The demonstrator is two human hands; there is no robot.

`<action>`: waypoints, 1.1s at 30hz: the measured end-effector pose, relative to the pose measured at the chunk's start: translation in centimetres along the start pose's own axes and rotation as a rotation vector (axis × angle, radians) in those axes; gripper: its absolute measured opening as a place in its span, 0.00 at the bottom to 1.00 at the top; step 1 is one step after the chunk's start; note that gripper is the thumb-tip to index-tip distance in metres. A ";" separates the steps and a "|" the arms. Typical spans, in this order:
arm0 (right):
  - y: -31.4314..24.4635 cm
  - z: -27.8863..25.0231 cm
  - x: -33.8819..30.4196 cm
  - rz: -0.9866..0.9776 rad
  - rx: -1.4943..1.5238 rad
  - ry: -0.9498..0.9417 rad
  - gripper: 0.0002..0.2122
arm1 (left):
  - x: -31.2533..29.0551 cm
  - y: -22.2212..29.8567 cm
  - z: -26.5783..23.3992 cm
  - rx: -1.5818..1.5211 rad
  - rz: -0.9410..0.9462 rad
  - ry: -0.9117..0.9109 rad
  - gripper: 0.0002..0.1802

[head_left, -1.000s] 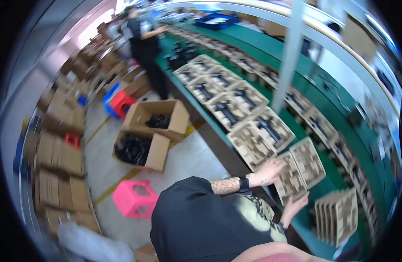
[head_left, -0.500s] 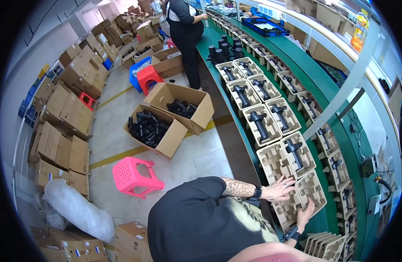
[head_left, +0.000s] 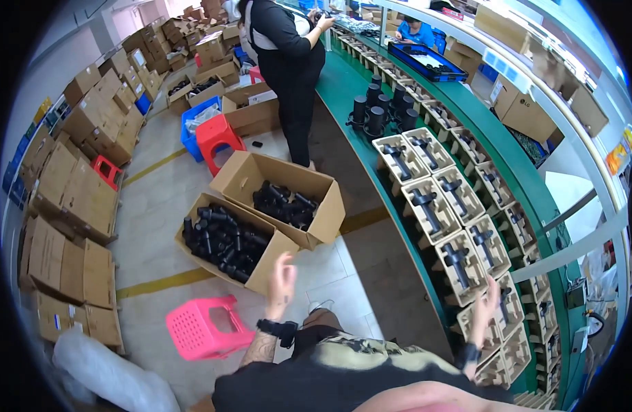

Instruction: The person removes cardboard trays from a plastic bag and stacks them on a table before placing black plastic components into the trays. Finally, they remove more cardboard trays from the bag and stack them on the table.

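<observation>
My left hand [head_left: 282,285] is raised in the air beside the near cardboard box [head_left: 275,264], its fingers stretched out and nothing in them. That box is filled with loose black tube-shaped parts [head_left: 223,237]. My right hand [head_left: 486,312] hovers at the row of tan moulded pulp trays [head_left: 467,302] on the green bench, fingers extended and holding nothing. It partly hides the trays behind it. Several trays each cradle one black part with a long body and a crosspiece [head_left: 429,209]. The nearest trays [head_left: 515,353] hold no parts.
A second box [head_left: 333,216] of black parts adjoins the first. A pink stool [head_left: 199,329] and a red stool [head_left: 216,137] stand on the floor. Upright black cylinders [head_left: 374,120] are grouped on the bench [head_left: 343,82]. A person in black [head_left: 292,75] stands at the bench farther off.
Both hands have come off the empty near trays. My left hand has swung left toward the boxes, and my right hand has lifted. The view has turned and shifted with my body.
</observation>
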State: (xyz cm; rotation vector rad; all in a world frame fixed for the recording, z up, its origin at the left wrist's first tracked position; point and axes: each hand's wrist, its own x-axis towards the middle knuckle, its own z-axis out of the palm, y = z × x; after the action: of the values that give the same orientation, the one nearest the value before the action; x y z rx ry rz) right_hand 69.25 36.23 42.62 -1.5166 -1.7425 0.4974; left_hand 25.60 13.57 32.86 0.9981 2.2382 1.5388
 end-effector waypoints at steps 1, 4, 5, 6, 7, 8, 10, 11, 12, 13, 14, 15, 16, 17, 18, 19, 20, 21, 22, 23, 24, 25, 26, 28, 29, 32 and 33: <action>-1.9 4.4 1.7 -0.258 0.047 -0.152 0.21 | 0.9 -0.6 -1.1 -0.005 -0.001 -0.015 0.22; -14.9 14.2 3.3 -0.484 0.027 -0.508 0.21 | 5.4 -2.3 -6.4 0.013 -0.113 0.180 0.21; -16.9 15.9 4.5 -0.454 0.034 -0.512 0.21 | 6.8 -2.6 -6.4 0.032 -0.117 0.157 0.21; -18.5 17.2 5.3 -0.523 0.068 -0.592 0.21 | 7.2 -3.0 -5.0 -0.085 -0.153 0.170 0.22; -19.7 18.5 6.3 -0.586 0.101 -0.658 0.21 | 8.1 -2.9 -3.4 -0.207 -0.181 0.170 0.22; -20.3 19.9 7.8 -0.567 0.110 -0.651 0.21 | 9.6 -2.3 -2.2 -0.199 -0.161 0.116 0.22; -20.8 22.4 11.4 -0.578 0.122 -0.629 0.20 | 14.2 -0.6 -0.5 -0.204 -0.093 0.005 0.22; -20.9 23.5 14.0 -0.569 0.121 -0.618 0.20 | 17.3 0.6 1.1 -0.228 -0.043 -0.055 0.23; -20.6 24.6 16.6 -0.503 0.123 -0.594 0.20 | 20.2 1.1 2.6 -0.227 -0.041 -0.065 0.23; -20.3 25.7 19.4 -0.439 0.127 -0.574 0.19 | 23.1 1.7 4.2 -0.137 0.090 -0.127 0.24; -19.7 26.9 21.9 -0.429 0.127 -0.577 0.19 | 25.6 2.4 5.5 -0.046 0.214 -0.189 0.26; -18.8 28.2 24.7 -0.459 0.106 -0.465 0.19 | 28.7 3.6 7.3 -0.024 0.281 -0.188 0.27; -18.0 29.5 27.3 -0.482 0.082 -0.355 0.20 | 31.8 4.8 9.1 -0.002 0.346 -0.193 0.28; -17.5 30.7 29.8 -0.445 0.089 -0.305 0.21 | 35.0 6.1 10.8 0.065 0.425 -0.187 0.30; -17.2 31.6 32.1 -0.407 0.091 -0.256 0.22 | 38.2 7.1 12.7 0.129 0.504 -0.183 0.31; -17.3 32.5 34.7 -0.397 0.097 -0.258 0.22 | 42.1 8.1 14.8 0.179 0.560 -0.203 0.33; -17.3 33.4 37.2 -0.357 0.090 -0.265 0.23 | 45.8 8.9 16.8 0.228 0.615 -0.225 0.35; -17.6 34.4 40.4 -0.319 0.086 -0.263 0.24 | 50.1 9.4 18.8 0.293 0.642 -0.216 0.37; -17.8 35.4 43.1 -0.279 0.080 -0.261 0.25 | 54.2 9.6 20.8 0.356 0.667 -0.209 0.40; -17.8 36.3 45.1 -0.271 0.087 -0.262 0.25 | 58.0 9.1 22.5 0.365 0.668 -0.217 0.40; -17.5 37.0 46.7 -0.281 0.058 -0.324 0.27 | 61.9 8.2 23.8 0.294 0.613 -0.289 0.41; -17.3 37.9 48.1 -0.294 0.030 -0.390 0.28 | 65.3 7.2 24.8 0.225 0.551 -0.358 0.43; -16.7 38.5 49.8 -0.307 -0.004 -0.454 0.30 | 67.9 7.0 26.3 0.150 0.488 -0.427 0.44; -15.6 40.1 50.8 -0.304 -0.045 -0.470 0.29 | 69.4 7.9 28.1 0.131 0.508 -0.586 0.45; -15.3 41.0 50.5 -0.319 -0.083 -0.496 0.29 | 69.0 8.4 28.1 0.113 0.518 -0.725 0.46; -15.0 43.3 51.6 -0.237 -0.096 -0.577 0.29 | 67.9 9.4 28.7 0.164 0.586 -0.834 0.45; -15.0 43.6 51.3 -0.145 -0.075 -0.621 0.28 | 67.0 9.5 28.7 0.230 0.657 -0.800 0.42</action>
State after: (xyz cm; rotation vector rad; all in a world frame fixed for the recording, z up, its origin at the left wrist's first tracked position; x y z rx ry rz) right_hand 26.27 90.19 40.36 -1.3531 -2.3425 0.9058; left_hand -4.12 80.34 41.01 2.1024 1.5843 0.7819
